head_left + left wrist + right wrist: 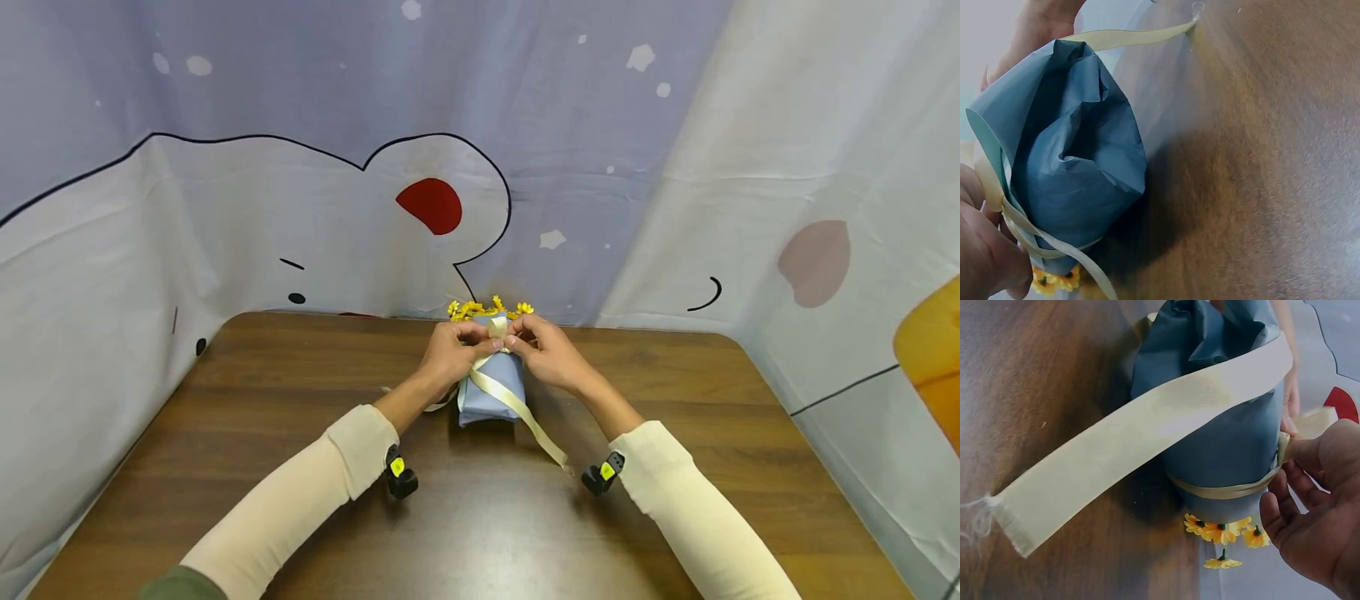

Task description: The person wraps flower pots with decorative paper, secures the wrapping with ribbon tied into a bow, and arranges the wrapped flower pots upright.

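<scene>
A small bouquet wrapped in blue-grey paper [491,390] lies on the table, its yellow flowers [467,310] toward the back. Cream ribbon [517,405] circles the wrapping and stands up in a small loop between the hands. My left hand [447,353] pinches the ribbon with thumb and index finger at the left of this loop. From the right, my right hand [551,353] pinches it too, the thumbs almost meeting. One ribbon tail [1110,450] runs across the paper to a frayed end; another hangs at the left. Fingers partly hide the knot area.
The brown wooden table [300,400] extends around the bouquet and in front of it. Behind stands a printed cloth curtain [300,217], close to the table's back edge. An orange-yellow shape [933,358] shows at the far right.
</scene>
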`<action>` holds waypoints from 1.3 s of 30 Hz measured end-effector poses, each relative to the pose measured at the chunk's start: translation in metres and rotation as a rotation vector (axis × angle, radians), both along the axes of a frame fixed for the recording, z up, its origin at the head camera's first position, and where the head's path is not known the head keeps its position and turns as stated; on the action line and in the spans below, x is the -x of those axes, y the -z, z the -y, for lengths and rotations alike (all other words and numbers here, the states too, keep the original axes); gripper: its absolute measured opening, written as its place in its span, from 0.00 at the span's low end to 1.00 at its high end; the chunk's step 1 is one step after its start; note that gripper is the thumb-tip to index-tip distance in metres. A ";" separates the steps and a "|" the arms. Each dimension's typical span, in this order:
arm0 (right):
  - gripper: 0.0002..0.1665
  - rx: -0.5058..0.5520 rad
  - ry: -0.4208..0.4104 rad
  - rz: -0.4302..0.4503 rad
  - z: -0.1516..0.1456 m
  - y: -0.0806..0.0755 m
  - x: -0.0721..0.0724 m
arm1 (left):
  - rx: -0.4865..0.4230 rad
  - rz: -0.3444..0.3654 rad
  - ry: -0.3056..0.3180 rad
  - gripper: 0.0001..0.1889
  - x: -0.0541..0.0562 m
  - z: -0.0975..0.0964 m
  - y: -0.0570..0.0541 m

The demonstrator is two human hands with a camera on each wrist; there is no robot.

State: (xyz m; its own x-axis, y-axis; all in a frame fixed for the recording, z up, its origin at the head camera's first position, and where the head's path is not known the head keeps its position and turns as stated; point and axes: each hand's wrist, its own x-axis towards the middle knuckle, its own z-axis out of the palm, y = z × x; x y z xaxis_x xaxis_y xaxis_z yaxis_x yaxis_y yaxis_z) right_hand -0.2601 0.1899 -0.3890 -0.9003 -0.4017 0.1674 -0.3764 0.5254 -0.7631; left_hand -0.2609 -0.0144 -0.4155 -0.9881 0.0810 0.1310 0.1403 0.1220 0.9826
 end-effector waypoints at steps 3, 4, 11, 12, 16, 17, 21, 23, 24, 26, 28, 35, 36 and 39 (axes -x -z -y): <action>0.08 0.043 -0.021 0.020 -0.001 0.003 -0.001 | 0.018 0.014 0.021 0.07 0.001 0.000 -0.001; 0.08 0.057 -0.027 0.030 -0.001 0.004 -0.001 | 0.020 0.022 0.024 0.06 0.001 0.000 -0.002; 0.09 0.123 0.010 0.104 0.004 0.006 0.000 | 0.011 0.075 0.053 0.03 0.002 0.002 -0.006; 0.08 0.135 0.029 0.124 0.007 0.006 0.000 | 0.015 0.077 0.056 0.04 0.002 0.002 -0.006; 0.07 0.161 0.104 0.179 0.017 0.007 0.001 | 0.024 0.076 0.054 0.06 0.001 0.003 -0.007; 0.07 0.148 0.120 0.180 0.019 0.008 0.000 | 0.023 0.075 0.052 0.06 0.001 0.003 -0.007; 0.10 0.064 0.152 0.138 0.021 0.011 -0.002 | -0.007 0.069 0.048 0.07 0.001 0.002 -0.005; 0.11 0.040 0.154 0.103 0.020 0.012 -0.003 | -0.026 0.070 0.052 0.08 0.002 0.002 -0.003; 0.10 0.042 0.151 0.091 0.019 0.013 -0.003 | -0.036 0.072 0.057 0.08 0.002 0.003 -0.003; 0.09 0.053 0.153 0.075 0.018 0.014 -0.002 | -0.045 0.078 0.061 0.09 0.002 0.003 -0.002; 0.09 0.069 0.158 0.081 0.019 0.015 -0.002 | -0.047 0.081 0.063 0.09 0.001 0.004 -0.002; 0.15 0.018 0.210 0.082 0.025 0.013 -0.005 | 0.001 0.061 0.057 0.07 0.000 0.005 -0.005; 0.15 0.001 0.211 0.070 0.025 0.012 -0.006 | 0.010 0.060 0.058 0.07 -0.001 0.005 -0.005; 0.16 -0.038 0.253 0.010 0.024 0.007 -0.012 | 0.029 0.071 0.067 0.07 -0.001 0.002 -0.005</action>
State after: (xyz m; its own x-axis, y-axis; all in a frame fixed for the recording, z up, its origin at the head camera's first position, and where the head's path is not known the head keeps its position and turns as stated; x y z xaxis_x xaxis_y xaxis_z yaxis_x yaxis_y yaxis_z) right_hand -0.2477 0.1664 -0.3955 -0.9744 -0.1696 0.1473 -0.2221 0.6299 -0.7443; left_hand -0.2604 -0.0168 -0.4103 -0.9870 0.1500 0.0575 0.0792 0.1430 0.9866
